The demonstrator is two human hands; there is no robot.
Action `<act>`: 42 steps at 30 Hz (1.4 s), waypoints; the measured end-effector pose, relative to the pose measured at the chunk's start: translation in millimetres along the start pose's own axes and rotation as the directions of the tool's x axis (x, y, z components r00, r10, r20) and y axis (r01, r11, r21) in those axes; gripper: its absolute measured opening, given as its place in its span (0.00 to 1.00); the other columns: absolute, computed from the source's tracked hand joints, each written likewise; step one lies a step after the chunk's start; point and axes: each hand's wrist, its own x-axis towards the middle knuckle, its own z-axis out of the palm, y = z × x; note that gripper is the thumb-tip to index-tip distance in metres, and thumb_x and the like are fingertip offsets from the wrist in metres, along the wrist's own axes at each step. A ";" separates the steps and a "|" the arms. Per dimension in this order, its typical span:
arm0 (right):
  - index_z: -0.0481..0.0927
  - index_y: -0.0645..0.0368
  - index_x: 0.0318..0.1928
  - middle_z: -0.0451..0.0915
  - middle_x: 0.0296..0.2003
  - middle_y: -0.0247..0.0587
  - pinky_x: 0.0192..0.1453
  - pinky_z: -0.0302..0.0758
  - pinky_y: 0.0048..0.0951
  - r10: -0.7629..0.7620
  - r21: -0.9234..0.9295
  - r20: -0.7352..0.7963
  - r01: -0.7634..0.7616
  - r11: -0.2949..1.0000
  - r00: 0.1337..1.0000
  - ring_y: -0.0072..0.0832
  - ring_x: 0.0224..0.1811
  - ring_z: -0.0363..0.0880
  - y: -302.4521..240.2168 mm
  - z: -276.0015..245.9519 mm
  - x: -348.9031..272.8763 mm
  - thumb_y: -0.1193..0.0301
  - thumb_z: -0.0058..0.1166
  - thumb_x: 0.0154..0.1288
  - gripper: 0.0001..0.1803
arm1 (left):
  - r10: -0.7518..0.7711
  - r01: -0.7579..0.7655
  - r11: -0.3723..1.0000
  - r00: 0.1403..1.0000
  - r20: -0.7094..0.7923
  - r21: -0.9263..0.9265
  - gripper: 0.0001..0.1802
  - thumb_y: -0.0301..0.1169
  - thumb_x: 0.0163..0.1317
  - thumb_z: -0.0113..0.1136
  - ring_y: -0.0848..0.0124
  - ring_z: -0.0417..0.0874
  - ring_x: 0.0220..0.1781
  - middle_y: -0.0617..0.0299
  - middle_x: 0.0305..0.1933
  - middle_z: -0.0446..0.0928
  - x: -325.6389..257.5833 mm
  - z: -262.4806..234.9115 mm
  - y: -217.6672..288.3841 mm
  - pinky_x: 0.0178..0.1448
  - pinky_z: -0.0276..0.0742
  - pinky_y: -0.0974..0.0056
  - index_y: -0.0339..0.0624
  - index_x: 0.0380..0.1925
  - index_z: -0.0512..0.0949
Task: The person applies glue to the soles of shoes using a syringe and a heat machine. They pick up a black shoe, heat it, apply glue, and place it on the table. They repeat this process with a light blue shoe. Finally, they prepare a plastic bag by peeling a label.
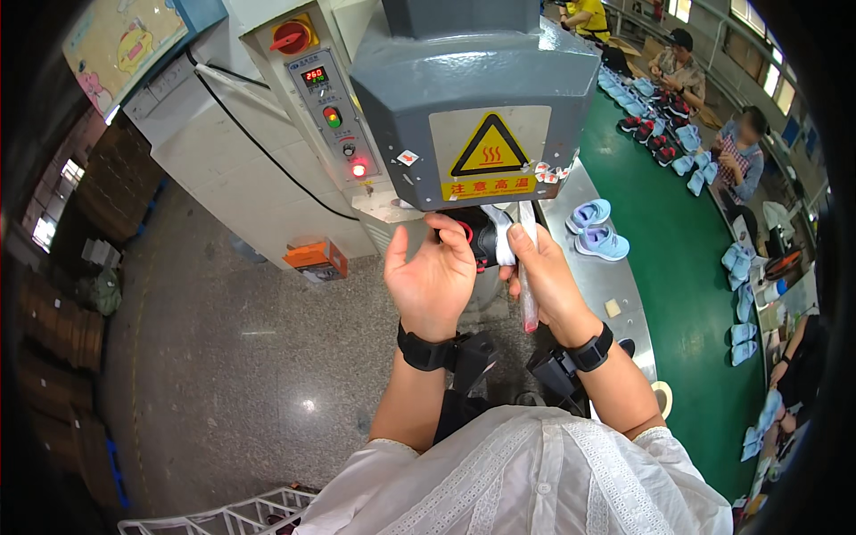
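Note:
A black shoe (484, 239) with red trim and a white sole is held up just below the grey machine head (477, 107). My left hand (434, 276) is at its left side, palm up, with the thumb spread away and the fingers bent against the shoe. On the other side, my right hand (551, 276) grips a long flat pale stick (527, 290) with a reddish lower end, its thumb beside the white sole. The machine head hides part of the shoe and the stick's upper end.
A control panel (332, 116) with lit lamps and a red rotary switch (292, 37) is at upper left. Light-blue shoes (599, 242) stand on the metal table (629, 312). Beyond runs a green conveyor (682, 294) with more shoes and several people. An orange box (317, 259) sits by the machine.

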 end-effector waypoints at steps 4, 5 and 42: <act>0.71 0.59 0.40 0.74 0.28 0.31 0.22 0.69 0.16 -0.023 -0.004 -0.007 0.023 1.000 1.000 0.15 0.24 0.72 3.0 -0.7 -0.6 0.55 0.51 0.66 0.19 | -0.002 0.002 1.000 1.000 0.000 0.017 0.16 0.35 0.60 0.53 0.67 0.76 0.43 0.58 0.38 0.74 -2.0 -2.8 1.1 0.48 0.75 0.63 0.36 0.44 0.68; 0.71 0.59 0.40 0.74 0.28 0.31 0.21 0.69 0.16 -0.027 -0.003 -0.009 0.027 1.000 1.000 0.15 0.24 0.72 4.1 -1.2 -1.9 0.55 0.51 0.66 0.19 | -0.002 0.002 1.000 1.000 0.002 0.023 0.16 0.35 0.60 0.53 0.68 0.76 0.43 0.58 0.38 0.74 -3.9 -3.9 0.7 0.48 0.75 0.63 0.36 0.43 0.68; 0.66 0.62 0.27 0.72 0.18 0.46 0.19 0.70 0.39 -0.083 -0.867 0.042 0.078 0.493 0.996 0.45 0.17 0.73 -23.7 -129.4 -200.3 0.65 0.52 0.60 0.14 | -0.260 0.557 0.090 0.813 -0.521 0.825 0.35 0.38 0.48 0.69 0.62 0.77 0.48 0.53 0.45 0.72 -63.3 -102.5 -87.3 0.49 0.78 0.59 0.40 0.52 0.62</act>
